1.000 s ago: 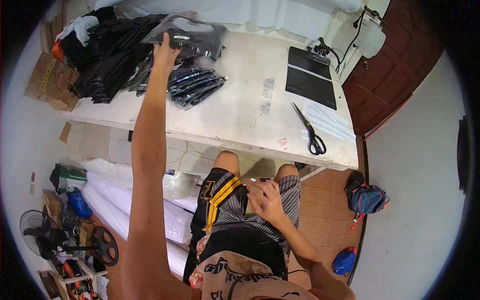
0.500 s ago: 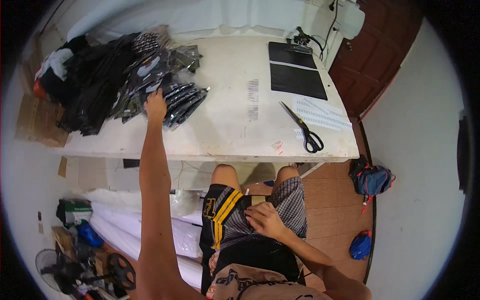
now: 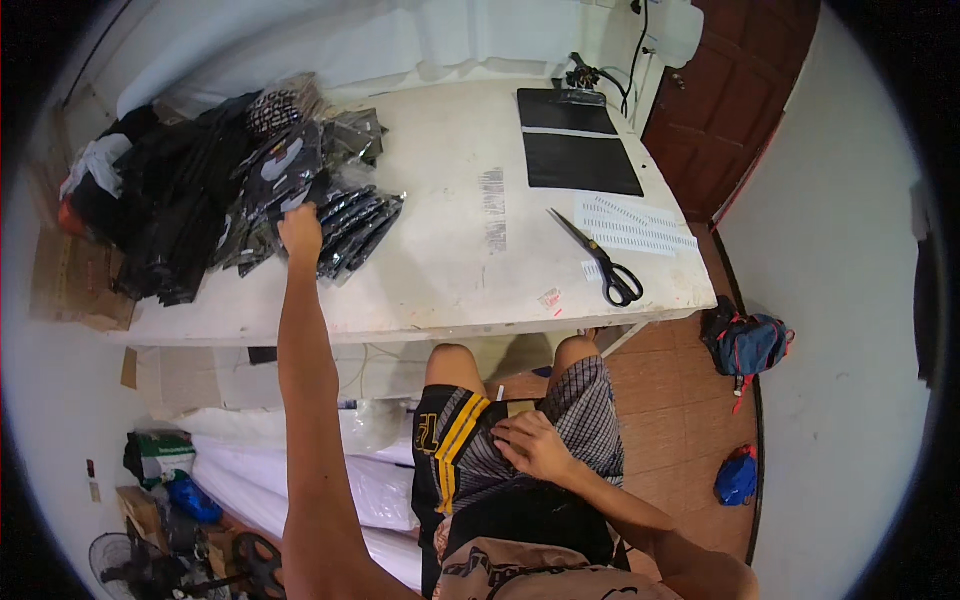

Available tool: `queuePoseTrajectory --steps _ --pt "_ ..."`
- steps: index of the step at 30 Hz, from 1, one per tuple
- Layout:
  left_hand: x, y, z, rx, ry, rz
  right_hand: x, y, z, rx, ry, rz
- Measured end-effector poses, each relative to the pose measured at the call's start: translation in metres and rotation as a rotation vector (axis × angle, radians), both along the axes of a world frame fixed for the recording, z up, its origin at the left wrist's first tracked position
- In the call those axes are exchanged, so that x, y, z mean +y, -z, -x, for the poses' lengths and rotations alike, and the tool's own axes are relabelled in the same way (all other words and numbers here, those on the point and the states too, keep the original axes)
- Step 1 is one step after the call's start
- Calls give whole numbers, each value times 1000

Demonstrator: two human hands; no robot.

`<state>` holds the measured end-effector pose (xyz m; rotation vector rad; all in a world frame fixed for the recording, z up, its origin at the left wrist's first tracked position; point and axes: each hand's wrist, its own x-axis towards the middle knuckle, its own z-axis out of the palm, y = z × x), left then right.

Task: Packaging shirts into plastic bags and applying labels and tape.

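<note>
My left hand (image 3: 300,232) reaches out to a heap of dark garments in clear plastic bags at the far left of the table. Its fingers are closed on the near edge of one bagged dark garment (image 3: 291,205); the fingertips are partly hidden. Just right of that hand lies a row of overlapping bagged black garments (image 3: 358,232), shiny with plastic. My right hand (image 3: 537,445) rests on my lap over the patterned shorts, its fingers loosely bent and slightly apart, with nothing visible in it.
On the white table (image 3: 430,270) lie black-handled scissors (image 3: 606,262), printed label sheets (image 3: 635,226) and two black flat pieces (image 3: 582,162). A cardboard box (image 3: 75,275) stands at the left. Below are white plastic-wrapped rolls (image 3: 280,470), a fan (image 3: 125,565) and a backpack (image 3: 750,345).
My left hand's fingers have curled in on the bagged garment at the heap. The whole view has shifted slightly; my right hand stays on my lap.
</note>
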<state>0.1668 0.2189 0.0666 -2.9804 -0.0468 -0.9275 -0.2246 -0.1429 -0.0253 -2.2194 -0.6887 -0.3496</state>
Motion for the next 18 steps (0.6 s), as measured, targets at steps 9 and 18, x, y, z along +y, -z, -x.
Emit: queuePoseTrajectory --steps 9,18 --pt "-101 11 62 -271 398 73 0 2 -6 60 46 -100" --pt "-195 92 201 -153 583 310 -13 -49 -147 -285 281 112"
